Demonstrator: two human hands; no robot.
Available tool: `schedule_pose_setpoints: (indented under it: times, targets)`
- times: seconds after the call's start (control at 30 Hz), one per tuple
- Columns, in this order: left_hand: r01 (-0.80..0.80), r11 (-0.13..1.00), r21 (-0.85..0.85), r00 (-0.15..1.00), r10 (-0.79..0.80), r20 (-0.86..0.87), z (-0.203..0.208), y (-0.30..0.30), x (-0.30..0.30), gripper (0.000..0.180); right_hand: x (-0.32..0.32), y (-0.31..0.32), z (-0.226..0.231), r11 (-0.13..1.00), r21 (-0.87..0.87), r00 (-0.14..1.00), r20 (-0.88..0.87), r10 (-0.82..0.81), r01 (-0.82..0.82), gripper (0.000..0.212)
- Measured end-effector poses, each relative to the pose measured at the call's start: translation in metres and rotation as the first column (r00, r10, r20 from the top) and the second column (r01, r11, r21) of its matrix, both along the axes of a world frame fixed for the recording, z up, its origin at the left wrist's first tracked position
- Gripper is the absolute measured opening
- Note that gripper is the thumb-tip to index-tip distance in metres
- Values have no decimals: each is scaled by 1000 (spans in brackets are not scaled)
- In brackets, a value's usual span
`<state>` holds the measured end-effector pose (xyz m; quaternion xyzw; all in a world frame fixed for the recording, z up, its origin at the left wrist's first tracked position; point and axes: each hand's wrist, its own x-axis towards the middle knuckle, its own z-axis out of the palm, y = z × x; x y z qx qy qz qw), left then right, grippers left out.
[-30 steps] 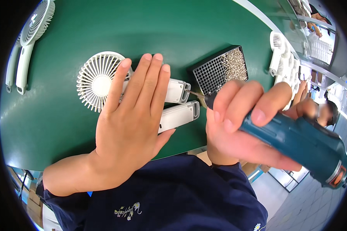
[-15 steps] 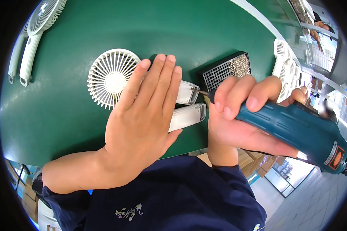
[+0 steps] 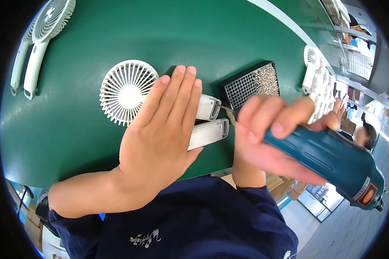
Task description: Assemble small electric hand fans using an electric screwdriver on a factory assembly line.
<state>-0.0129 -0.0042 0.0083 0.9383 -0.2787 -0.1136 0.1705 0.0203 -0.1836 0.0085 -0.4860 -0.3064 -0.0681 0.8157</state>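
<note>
Green table (image 3: 73, 142) beneath it all, and there's the black screw tray (image 3: 242, 89), tilted to your view, small silver screws (image 3: 267, 80) heaped at its right end, rows of holes showing at its left. Left of that tray lies the white fan (image 3: 129, 96), round ribbed head outward, and your left grip (image 3: 160, 129) is spread across it: palm down, fingers straight and close together, pressed flat rather than clasping. Past your fingers pokes the handle end (image 3: 208, 108), just below and left of the tray. Now to your right grip (image 3: 263, 140), below the tray, fingers wrapped firmly around a teal electric screwdriver (image 3: 320, 153). Its thin bit (image 3: 226, 108) points left, tip right at the looped end of that handle; whether it touches, you can't tell from here. Farther below the tray, a second white handle piece (image 3: 208, 134) lies alongside the first, its left end hidden by your hand, your thumb at its lower edge. Right of the tray, a cluster of white fans (image 3: 319, 82); far left of the tray, two more fans (image 3: 37, 60) side by side.
</note>
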Motion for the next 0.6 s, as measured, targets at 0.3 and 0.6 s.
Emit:
schedule_pose_setpoints:
  times: [0.3,0.6]
  targets:
    - [-20,1000,0,999,20,-48,4,-2,1,96,-7,-47,-2,961,54,962,18,-274,273,83]
    - [1,1000,17,999,-1,-41,4,-3,2,96,-20,-50,-9,979,77,982,-30,-185,187,82]
